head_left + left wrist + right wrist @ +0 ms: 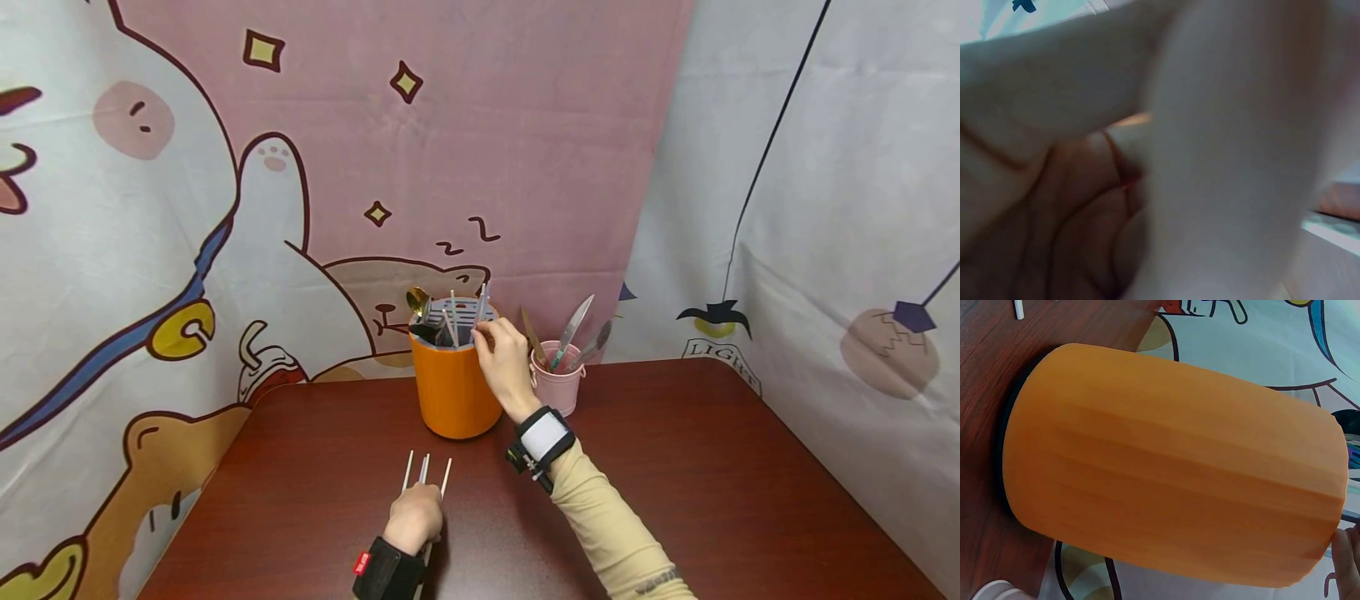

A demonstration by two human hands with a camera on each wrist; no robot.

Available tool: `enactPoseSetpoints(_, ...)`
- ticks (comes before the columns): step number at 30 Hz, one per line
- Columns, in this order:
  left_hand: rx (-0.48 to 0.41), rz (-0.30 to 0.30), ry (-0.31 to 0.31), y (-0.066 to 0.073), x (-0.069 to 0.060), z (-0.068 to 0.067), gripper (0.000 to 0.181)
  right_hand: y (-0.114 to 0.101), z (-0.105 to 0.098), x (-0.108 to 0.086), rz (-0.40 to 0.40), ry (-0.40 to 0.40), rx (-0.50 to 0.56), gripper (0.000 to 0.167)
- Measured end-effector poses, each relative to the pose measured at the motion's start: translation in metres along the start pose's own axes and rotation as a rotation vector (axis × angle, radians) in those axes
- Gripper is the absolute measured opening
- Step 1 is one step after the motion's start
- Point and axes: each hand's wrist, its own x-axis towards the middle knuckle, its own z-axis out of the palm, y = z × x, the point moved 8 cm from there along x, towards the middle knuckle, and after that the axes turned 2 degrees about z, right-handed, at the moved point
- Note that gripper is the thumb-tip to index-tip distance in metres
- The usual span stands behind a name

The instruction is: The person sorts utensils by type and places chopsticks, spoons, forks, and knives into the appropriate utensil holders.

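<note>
In the head view, my left hand [415, 514] grips several thin white straw-like sticks [423, 469] low over the near part of the table. Its curled fingers fill the left wrist view, where a pale stick [1335, 234] shows at the right edge. My right hand [504, 358] is at the right rim of an orange utensil holder [456, 392], thumb and forefinger pinched together at pale sticks [482, 302] standing there. More sticks [453, 317], a gold spoon [417, 300] and dark utensils stand in the holder. In the right wrist view, only fingertips [1346, 556] show beside its rim.
Right of the holder stands a pink bucket [557, 390] with a knife [576, 321] and other utensils. Both are near the back of the dark red-brown table [675, 500]. A printed cloth [480, 167] hangs behind the table.
</note>
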Motion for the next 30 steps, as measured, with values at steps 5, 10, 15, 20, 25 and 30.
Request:
enactPoseSetpoints(5, -0.002, 0.0, -0.002, 0.0, 0.001, 0.0, 0.025, 0.0, -0.003, 0.0, -0.021, 0.008, 0.002, 0.01)
enactPoseSetpoints(10, 0.001, 0.002, -0.006, 0.0, 0.003, 0.001, 0.025, 0.003, -0.007, -0.004, -0.004, 0.005, 0.018, 0.011)
enactPoseSetpoints(15, 0.002, 0.003, -0.003, -0.001, 0.003, 0.002, 0.026, 0.009, -0.011, -0.014, 0.014, -0.02, 0.029, 0.011)
enactPoseSetpoints(20, 0.002, 0.015, 0.004, -0.001, 0.001, 0.003, 0.025, 0.014, -0.02, -0.029, 0.033, -0.029, 0.069, 0.009)
enactPoseSetpoints(25, -0.003, 0.02, 0.002, 0.0, 0.001, 0.003, 0.023, 0.018, -0.031, -0.047, 0.064, -0.051, 0.095, 0.009)
enactPoseSetpoints(30, 0.005, 0.029, 0.0, 0.001, 0.002, 0.003, 0.023, 0.02, -0.044, -0.064, 0.064, -0.061, 0.036, 0.011)
